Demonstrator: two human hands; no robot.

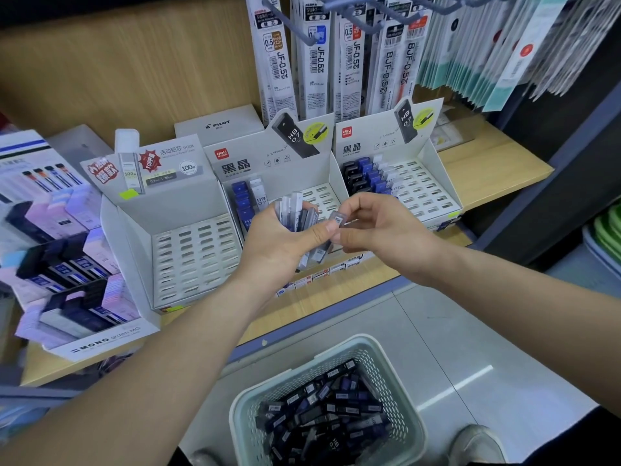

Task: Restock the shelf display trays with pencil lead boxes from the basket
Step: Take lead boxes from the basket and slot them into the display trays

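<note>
Sorting stock at the light wooden shelf (494,176), above a glossy grey tiled floor (470,331).

My left hand (282,243) grips a bunch of slim grey and blue pencil lead boxes (295,210) over the middle white cardboard display tray (322,196). My right hand (379,230) pinches one small clear box (337,219). The pale green perforated plastic basket (364,343) of boxes stands on the floor, its near side cut off.

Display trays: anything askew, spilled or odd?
Nothing spilled or damaged. The left display tray has every slot empty. The middle tray and right tray show boxes only at their left side. Loose pencil lead boxes lie jumbled in the basket.
</note>
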